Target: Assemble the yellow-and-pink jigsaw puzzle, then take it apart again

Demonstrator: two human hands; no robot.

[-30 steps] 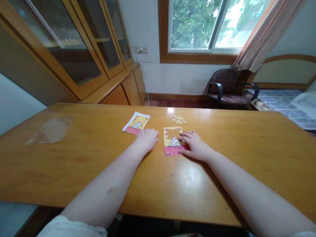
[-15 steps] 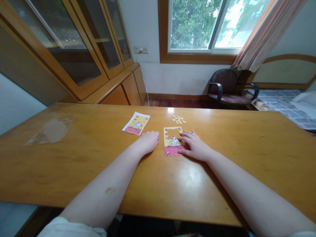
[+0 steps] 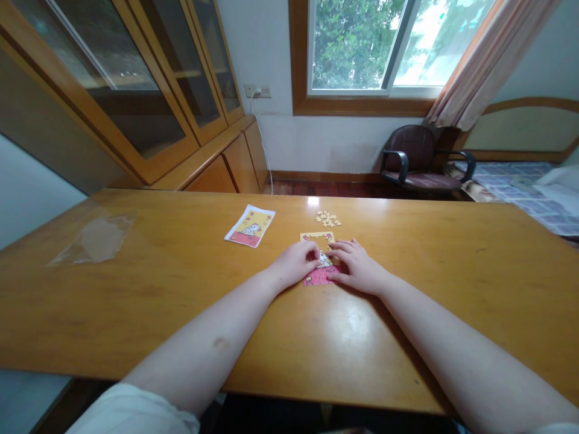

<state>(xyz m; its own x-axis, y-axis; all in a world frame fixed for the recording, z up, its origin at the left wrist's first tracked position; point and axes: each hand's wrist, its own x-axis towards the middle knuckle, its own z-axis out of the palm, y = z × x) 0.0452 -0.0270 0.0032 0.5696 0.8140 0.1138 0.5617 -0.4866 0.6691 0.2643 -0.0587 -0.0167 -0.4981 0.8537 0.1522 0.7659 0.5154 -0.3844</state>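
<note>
A partly filled jigsaw puzzle (image 3: 319,277) with a pink lower part and a yellow border lies flat on the table, a gap in its upper middle. My left hand (image 3: 298,260) is over the puzzle's left side, its thumb and fingertips pinched together by the gap; whatever is between them is too small to make out. Fingers spread, my right hand (image 3: 357,265) rests on the puzzle's right edge. Just beyond the puzzle is a small pile of loose puzzle pieces (image 3: 328,219). To the left lies a picture sheet (image 3: 250,226) with a similar yellow and pink design.
A clear plastic bag (image 3: 94,238) lies on the left of the wooden table (image 3: 181,301). Past the table's far edge are a chair (image 3: 411,157) and a bed (image 3: 515,187) on the right, and a glass-door cabinet (image 3: 217,157) on the left.
My left hand has moved right, from the bare table beside the puzzle to above the puzzle. My right hand has stayed in place.
</note>
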